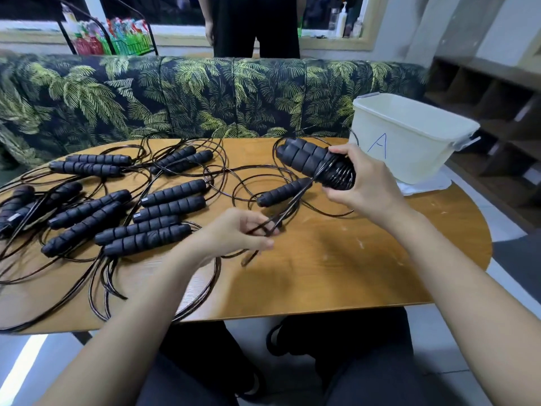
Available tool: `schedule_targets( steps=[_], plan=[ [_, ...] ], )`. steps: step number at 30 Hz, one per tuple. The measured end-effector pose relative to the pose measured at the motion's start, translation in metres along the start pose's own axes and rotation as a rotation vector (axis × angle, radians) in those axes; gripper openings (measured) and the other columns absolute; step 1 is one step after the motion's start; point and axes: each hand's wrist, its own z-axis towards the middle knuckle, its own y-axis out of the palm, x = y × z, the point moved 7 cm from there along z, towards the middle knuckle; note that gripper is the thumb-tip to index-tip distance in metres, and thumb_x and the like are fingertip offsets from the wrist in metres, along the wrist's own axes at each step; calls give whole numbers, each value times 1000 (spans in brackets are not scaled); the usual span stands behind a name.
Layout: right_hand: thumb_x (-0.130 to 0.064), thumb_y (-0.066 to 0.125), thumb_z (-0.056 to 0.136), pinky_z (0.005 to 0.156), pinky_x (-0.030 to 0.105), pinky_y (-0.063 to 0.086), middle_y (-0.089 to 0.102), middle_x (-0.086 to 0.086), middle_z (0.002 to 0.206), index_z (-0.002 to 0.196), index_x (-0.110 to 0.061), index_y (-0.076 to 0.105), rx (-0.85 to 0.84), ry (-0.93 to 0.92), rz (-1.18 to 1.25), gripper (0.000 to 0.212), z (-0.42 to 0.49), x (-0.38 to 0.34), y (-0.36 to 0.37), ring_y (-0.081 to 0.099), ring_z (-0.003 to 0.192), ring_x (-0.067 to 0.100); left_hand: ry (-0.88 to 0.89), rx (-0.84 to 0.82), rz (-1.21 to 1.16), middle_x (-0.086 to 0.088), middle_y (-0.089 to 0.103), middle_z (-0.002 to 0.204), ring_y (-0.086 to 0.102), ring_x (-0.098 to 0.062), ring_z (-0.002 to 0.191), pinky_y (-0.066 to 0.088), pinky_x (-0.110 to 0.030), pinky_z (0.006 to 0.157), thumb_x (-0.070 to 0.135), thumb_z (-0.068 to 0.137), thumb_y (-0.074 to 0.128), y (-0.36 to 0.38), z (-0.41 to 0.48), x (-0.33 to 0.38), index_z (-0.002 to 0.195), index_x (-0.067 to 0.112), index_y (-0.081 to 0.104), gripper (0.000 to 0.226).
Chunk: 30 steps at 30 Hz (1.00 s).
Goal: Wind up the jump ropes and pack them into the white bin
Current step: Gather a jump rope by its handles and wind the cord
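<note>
My right hand (361, 183) grips a pair of black foam jump rope handles (304, 159) held together above the table, with thin black cord coiled around their near end. From that coil the cord (288, 209) runs down and left to my left hand (243, 232), which pinches it between the fingers. The white bin (409, 136), marked with a blue letter A, stands on the table's far right corner, just behind my right hand. Several more unwound jump ropes (169, 200) lie spread over the left and middle of the wooden table (336, 273).
One loose handle (282, 191) lies under the stretched cord. Loops of cord hang over the table's near left edge. A sofa with palm-leaf print runs behind the table, and a person in dark clothes stands behind it. Wooden shelves are at the right.
</note>
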Motion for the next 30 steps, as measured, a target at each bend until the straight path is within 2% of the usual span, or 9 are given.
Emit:
schedule_targets(
  steps=[3, 6, 9, 13, 18, 20, 22, 25, 30],
  plan=[
    [-28, 81, 69, 80, 36, 50, 63, -5, 110, 126, -24, 52, -1, 3, -36, 65, 0, 8, -7, 60, 96, 20, 108, 260, 374, 7, 63, 74, 53, -2, 56, 42, -16, 55, 21, 73, 82, -37, 0, 15, 105, 18, 66, 36],
    [-28, 80, 69, 78, 35, 48, 64, -2, 112, 127, -23, 52, 1, -6, -90, 65, 0, 9, -9, 60, 96, 22, 200, 529, 853, 7, 59, 103, 55, -13, 91, 48, -34, 74, 46, 64, 83, -60, -6, 34, 124, 31, 54, 68],
    [-27, 80, 70, 80, 37, 48, 64, 0, 118, 127, -20, 52, -54, -74, -179, 64, -2, 2, 1, 60, 104, 26, 82, 257, 1171, 0, 40, 143, 36, -23, 130, 33, -44, 104, 61, 64, 75, -40, 8, 16, 145, 25, 37, 96],
    [-29, 80, 71, 84, 44, 51, 61, -2, 127, 129, -19, 51, -95, -162, -204, 65, -9, -11, 13, 58, 112, 27, 115, 131, 251, 8, 53, 135, 50, -3, 124, 34, -31, 112, 60, 75, 63, -25, 4, 30, 138, 17, 49, 78],
    [-29, 80, 70, 84, 45, 50, 61, -3, 125, 128, -19, 51, -73, -200, -141, 66, -10, -28, 13, 58, 110, 25, 182, -7, -51, 3, 73, 89, 68, -13, 94, 46, -32, 100, 31, 94, 57, 35, 13, 39, 107, 15, 66, 23],
    [-28, 82, 70, 84, 42, 50, 64, -4, 118, 127, -21, 51, -69, -139, -18, 66, -9, -28, 10, 61, 104, 21, 189, -63, -292, 5, 58, 61, 61, -15, 65, 52, -37, 88, 30, 94, 51, 45, 12, 36, 90, 13, 65, 23],
    [-25, 85, 68, 87, 30, 50, 66, -6, 111, 125, -21, 53, -44, -46, 203, 66, -11, -25, 5, 63, 100, 12, 191, -151, -461, 7, 42, 54, 44, -9, 48, 51, -29, 68, 32, 93, 49, 47, 9, 28, 81, 15, 64, 26],
    [-15, 89, 64, 93, 16, 44, 67, -6, 116, 123, -17, 53, -73, -13, 391, 69, -18, -32, 1, 61, 109, 2, 177, -197, -513, 8, 40, 55, 37, -7, 49, 45, -23, 62, 37, 93, 56, 38, 9, 13, 77, 20, 67, 25],
    [-2, 87, 63, 94, 29, 51, 69, -4, 112, 118, -14, 57, -340, -41, 551, 64, -36, -58, 11, 65, 105, 12, 163, -104, -130, 11, 56, 61, 51, -2, 62, 48, -24, 71, 5, 94, 50, 13, 7, 20, 72, 21, 64, 31]
  ],
)
